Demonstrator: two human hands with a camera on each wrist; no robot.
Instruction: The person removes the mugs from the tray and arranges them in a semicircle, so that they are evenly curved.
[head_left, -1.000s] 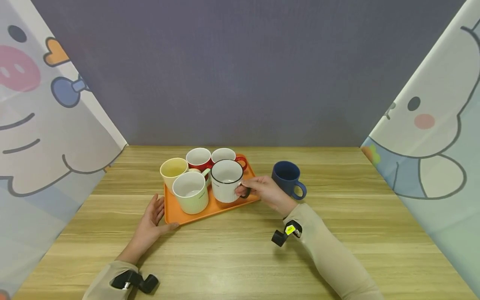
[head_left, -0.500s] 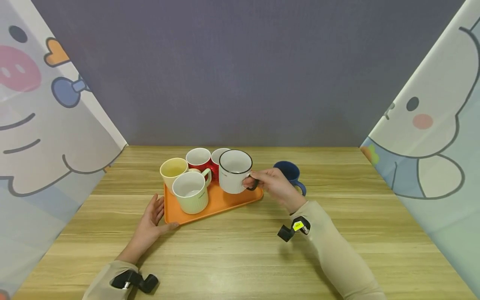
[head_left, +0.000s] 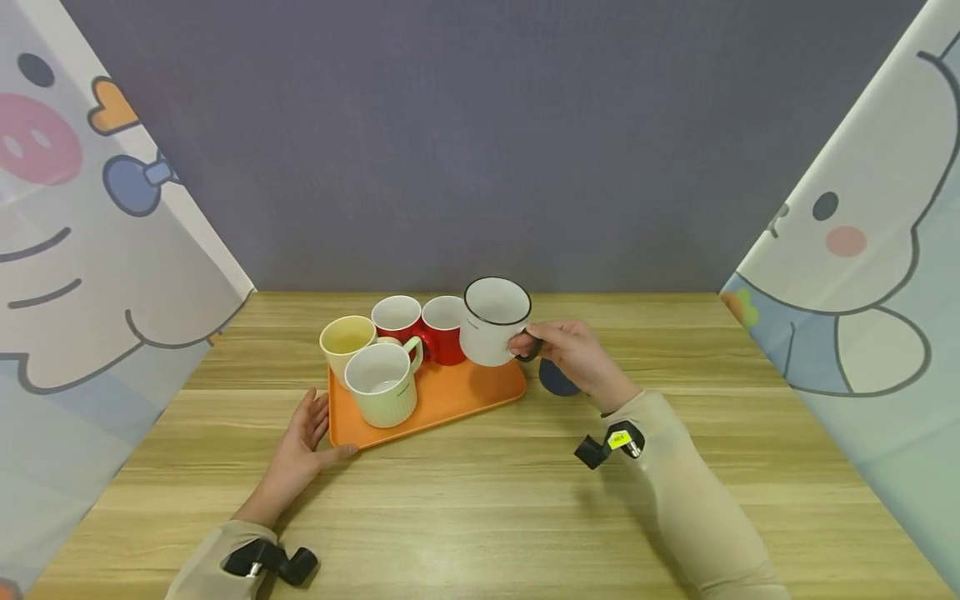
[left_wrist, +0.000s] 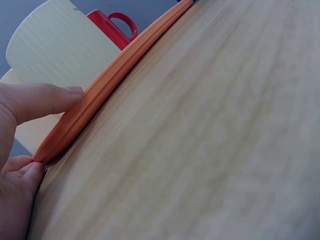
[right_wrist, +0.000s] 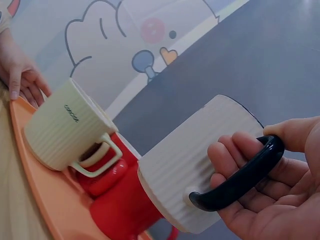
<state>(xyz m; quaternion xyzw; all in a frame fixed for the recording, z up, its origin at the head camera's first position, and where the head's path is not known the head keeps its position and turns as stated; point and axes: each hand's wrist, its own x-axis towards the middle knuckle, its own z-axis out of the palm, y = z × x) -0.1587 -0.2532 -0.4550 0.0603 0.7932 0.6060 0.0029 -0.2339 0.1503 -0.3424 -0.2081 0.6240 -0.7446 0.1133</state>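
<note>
Right hand (head_left: 567, 352) grips raised white mug (head_left: 486, 336) by handle (right_wrist: 245, 181); left hand (head_left: 298, 443), thumb splayed, touches orange tray (head_left: 467, 393).

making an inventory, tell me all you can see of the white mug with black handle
The white mug has a ribbed body, black rim and black handle; it looks ceramic or enamelled. Its inside is white, and a dark mark on its side is too small to read. The right hand grips the handle, holding the mug roughly upright, raised at the right end of the orange tray. Whether it touches the nearest red mug is unclear.
</note>
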